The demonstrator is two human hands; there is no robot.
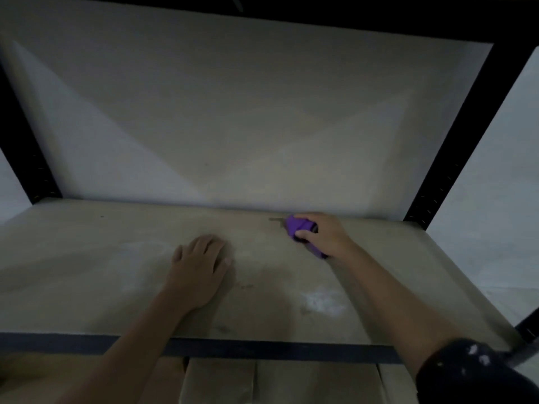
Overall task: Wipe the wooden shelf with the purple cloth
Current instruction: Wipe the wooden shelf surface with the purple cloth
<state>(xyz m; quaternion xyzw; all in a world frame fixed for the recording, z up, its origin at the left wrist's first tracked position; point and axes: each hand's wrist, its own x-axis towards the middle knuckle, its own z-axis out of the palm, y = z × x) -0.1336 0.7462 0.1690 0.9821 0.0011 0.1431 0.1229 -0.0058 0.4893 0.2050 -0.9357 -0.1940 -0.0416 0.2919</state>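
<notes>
Cloth work sits at the back edge: the right hand clenches the bunched purple cloth against the pale wooden shelf near the rear wall. Unwiped whitish smears lie nearer the front. The left hand rests flat, released, bracing mid-shelf.

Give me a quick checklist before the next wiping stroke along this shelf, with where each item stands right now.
1. Cloth gripped: ok. The right hand is closed on the bunched purple cloth.
2. Cloth on the wood: ok, it looks pressed against the wooden shelf near the back edge.
3. Bracing: ok. The left hand lies flat, palm down, on the shelf.
4. Dirt left: not ok. A white dusty patch sits nearer the front, and a dark smudge lies just left of the cloth.
5. Path clear: ok, no loose items on the board.
6. Cloth cleanliness: cannot tell.
</notes>
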